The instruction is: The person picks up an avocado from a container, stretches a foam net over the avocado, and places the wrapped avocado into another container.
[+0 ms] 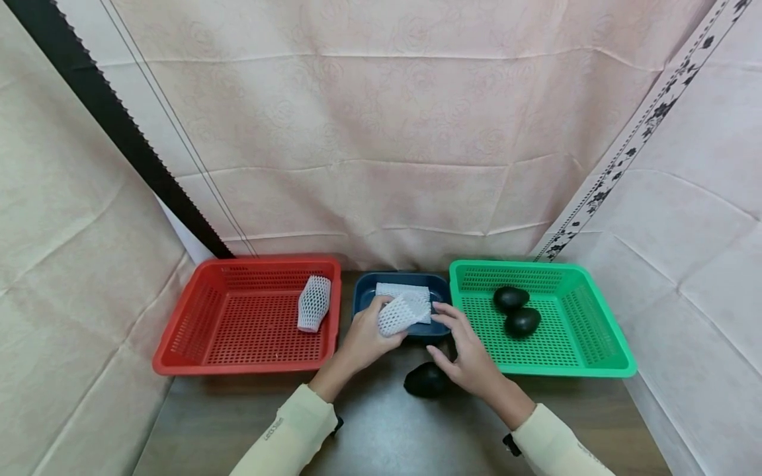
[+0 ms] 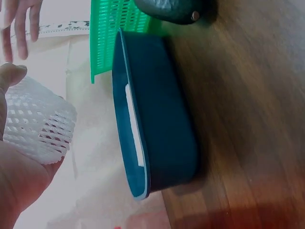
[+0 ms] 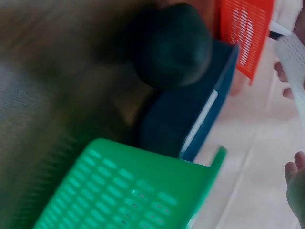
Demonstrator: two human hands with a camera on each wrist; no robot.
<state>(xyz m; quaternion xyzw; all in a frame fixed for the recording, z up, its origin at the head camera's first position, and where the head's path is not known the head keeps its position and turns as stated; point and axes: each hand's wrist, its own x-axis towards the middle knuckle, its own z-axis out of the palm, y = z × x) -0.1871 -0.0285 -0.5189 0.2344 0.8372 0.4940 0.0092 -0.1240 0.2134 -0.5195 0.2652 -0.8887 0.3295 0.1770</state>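
My left hand [image 1: 370, 338] grips a white foam net sleeve [image 1: 397, 316] above a small dark blue tray [image 1: 362, 291]. In the left wrist view the foam net sleeve [image 2: 40, 121] lies between thumb and palm, its mesh spread. To the right of it, my right hand [image 1: 467, 350] has its fingers apart and holds nothing. A dark avocado [image 1: 425, 380] rests on the table just below the right hand; its stem end shows in the left wrist view. More white foam netting [image 1: 419, 291] lies in the blue tray.
At the left stands a red basket [image 1: 238, 365] with a bulging white foam net piece [image 1: 313, 304] at its right side. A green basket [image 1: 571, 370] at the right holds two dark avocados [image 1: 522, 322]. Pale cloth [image 1: 381, 132] hangs behind the wooden table [image 1: 393, 436].
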